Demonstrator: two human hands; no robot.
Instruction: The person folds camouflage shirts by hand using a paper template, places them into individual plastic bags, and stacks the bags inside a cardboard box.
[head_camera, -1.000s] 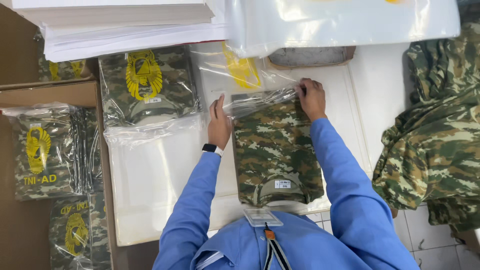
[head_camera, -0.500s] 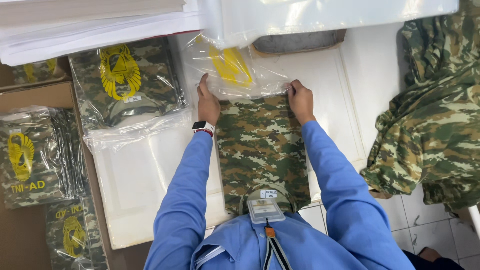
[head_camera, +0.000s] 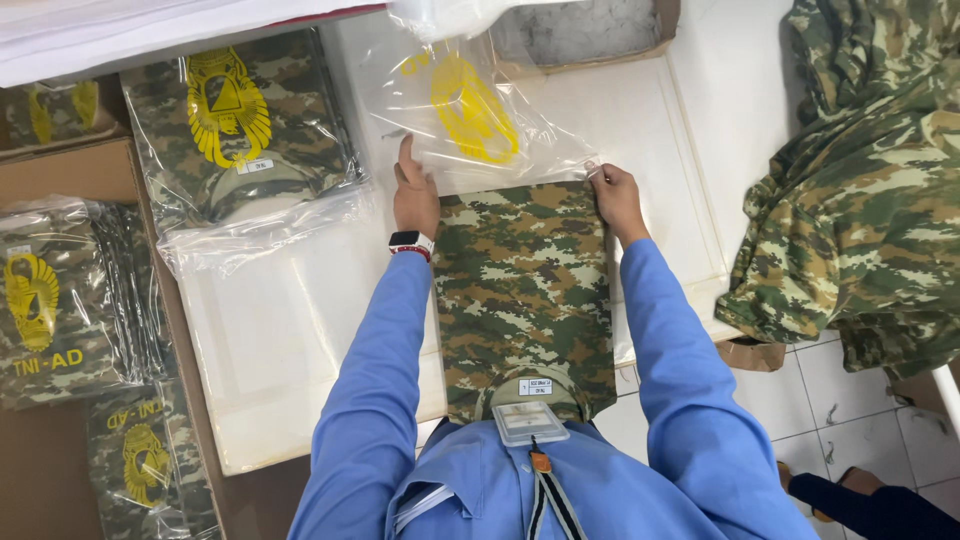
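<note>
Both hands — left hand (head_camera: 416, 195), right hand (head_camera: 617, 200) — are pinching the bag (head_camera: 480, 120) mouth over the folded shirt (head_camera: 522, 285) on the counter (head_camera: 290, 330), the shirt's long axis running toward the person.

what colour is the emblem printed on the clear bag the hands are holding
Yellow, on the clear plastic bag, seen in the head view.

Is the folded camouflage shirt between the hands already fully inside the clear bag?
No, the shirt lies almost wholly outside the bag, with only its top edge at the bag's opening.
</note>
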